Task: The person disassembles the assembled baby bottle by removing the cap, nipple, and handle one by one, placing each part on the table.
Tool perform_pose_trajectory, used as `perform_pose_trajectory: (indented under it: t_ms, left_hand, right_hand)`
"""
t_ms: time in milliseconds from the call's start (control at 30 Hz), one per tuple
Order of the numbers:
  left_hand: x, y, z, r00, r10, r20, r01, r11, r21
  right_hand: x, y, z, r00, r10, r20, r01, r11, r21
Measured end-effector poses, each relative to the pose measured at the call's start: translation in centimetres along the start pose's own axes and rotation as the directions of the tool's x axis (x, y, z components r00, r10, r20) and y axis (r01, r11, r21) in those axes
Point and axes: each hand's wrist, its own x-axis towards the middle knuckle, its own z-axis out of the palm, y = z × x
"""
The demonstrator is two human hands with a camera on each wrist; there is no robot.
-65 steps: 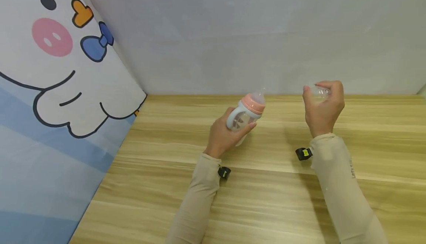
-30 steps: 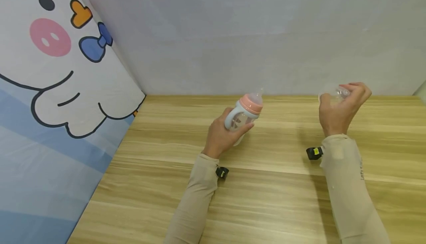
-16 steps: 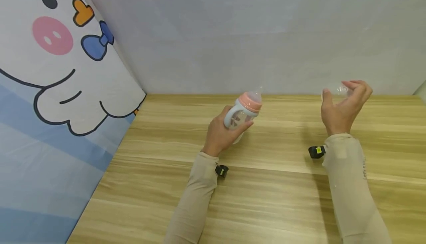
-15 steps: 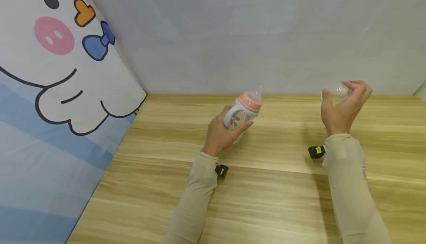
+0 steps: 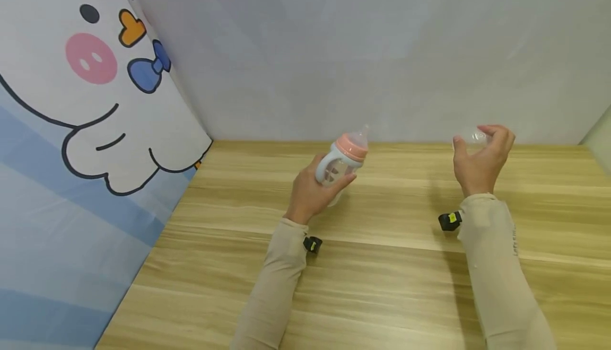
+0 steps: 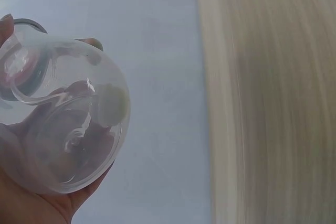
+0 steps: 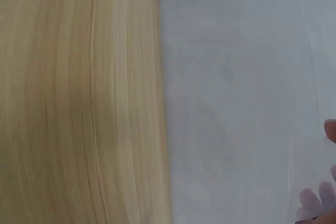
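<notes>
Two items held apart: frame centre, tilted clear pink-collared baby bottle (image 5: 346,157), in curled left fingers (image 5: 345,181); centre right, clear plastic cap (image 5: 472,139), pinched by right fingers (image 5: 500,137). Apparent step: bottle uncapped; probable next requirement: careful cap positioning.

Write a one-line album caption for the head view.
Left hand grips a tilted bottle, right hand holds a clear cap, both above a wooden table.

Left grip (image 6: 32,202) round a clear bottle (image 6: 73,114)

The bottle's round base faces the camera, and the grip shows through its side. Behind is a pale backdrop (image 6: 163,93); the wood-grain surface (image 6: 275,98) fills the right side.
</notes>
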Motion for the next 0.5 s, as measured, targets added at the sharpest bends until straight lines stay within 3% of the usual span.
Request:
perform_pose_trajectory:
  t_ms: [200,500]
  left_hand:
    - [0.3,0.0,-0.4,1.0,0.011,-0.023,-0.01,1.0,0.013]
    - [0.0,0.1,-0.5,1.0,-0.01,-0.004,0.01,1.0,0.013]
  right_hand:
    - [0.4,0.5,-0.6,0.998,0.047,0.036,-0.046,0.998,-0.044]
    - [0.4,1.1,-1.8,0.993,0.101,0.052,-0.095,0.99,-0.105]
